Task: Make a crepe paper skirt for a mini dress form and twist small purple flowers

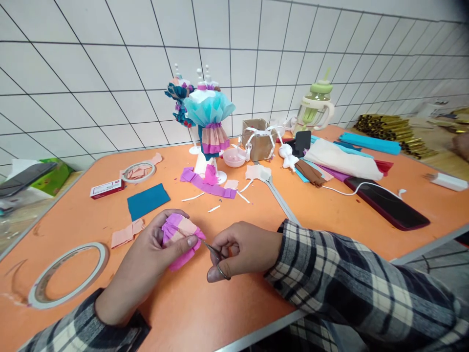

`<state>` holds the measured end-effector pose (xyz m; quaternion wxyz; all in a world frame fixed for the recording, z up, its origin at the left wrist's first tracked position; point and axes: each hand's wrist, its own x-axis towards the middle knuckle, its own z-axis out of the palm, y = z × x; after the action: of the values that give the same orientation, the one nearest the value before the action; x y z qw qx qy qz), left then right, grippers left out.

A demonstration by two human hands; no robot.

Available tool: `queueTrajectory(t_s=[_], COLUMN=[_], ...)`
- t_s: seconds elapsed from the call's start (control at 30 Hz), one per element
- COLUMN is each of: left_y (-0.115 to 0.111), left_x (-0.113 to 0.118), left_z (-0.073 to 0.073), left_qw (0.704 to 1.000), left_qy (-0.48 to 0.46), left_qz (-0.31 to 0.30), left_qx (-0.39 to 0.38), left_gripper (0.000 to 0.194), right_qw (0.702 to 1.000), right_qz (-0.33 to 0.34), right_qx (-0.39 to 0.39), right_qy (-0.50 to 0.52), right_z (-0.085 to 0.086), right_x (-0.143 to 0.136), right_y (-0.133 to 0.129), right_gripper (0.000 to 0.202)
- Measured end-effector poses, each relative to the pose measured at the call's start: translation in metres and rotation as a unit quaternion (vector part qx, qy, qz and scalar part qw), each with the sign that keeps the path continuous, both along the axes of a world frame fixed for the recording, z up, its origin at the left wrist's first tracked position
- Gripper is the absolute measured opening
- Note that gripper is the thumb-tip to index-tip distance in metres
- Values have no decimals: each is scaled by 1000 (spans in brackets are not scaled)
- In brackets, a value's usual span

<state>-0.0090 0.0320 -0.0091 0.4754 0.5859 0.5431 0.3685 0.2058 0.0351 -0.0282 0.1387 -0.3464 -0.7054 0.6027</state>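
Observation:
Gathered purple and peach crepe paper (182,227) is pinched in my left hand (161,249), thumb on top. My right hand (236,249) has its fingers through the handles of small metal scissors (219,259). Their tip meets the right edge of the crepe paper, close to my left thumb; whether the blades are parted is too small to tell. A blue paper rectangle (149,201) and a folded peach strip (127,233) lie beyond my left hand. Behind both hands stands a small mannequin (210,115) dressed in turquoise, peach and pink paper.
Rolls of tape (68,275) lie at the left, near a small red-and-white box (107,188). Purple strips (208,187) and white scraps are in the middle. Further back are a pink bowl (235,157), a cardboard box (258,139) and a bottle (314,107). A phone (388,203) lies right.

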Motion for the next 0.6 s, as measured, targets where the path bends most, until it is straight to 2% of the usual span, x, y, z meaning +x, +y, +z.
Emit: queueTrajectory(t_s=[0.37,0.6], left_y=[1,-1], left_x=[-1,2], left_z=[-1,5], left_qw=[998,1000], left_qy=[49,13], left_qz=[-3,5], left_qx=[35,3], left_gripper=[46,48], right_qw=[1000,1000], right_qz=[-6,-16], right_qx=[13,5], right_qy=[-5,-8], right_z=[5,0], right_x=[-1,-2], right_y=[-1,-1], right_gripper=[43,42])
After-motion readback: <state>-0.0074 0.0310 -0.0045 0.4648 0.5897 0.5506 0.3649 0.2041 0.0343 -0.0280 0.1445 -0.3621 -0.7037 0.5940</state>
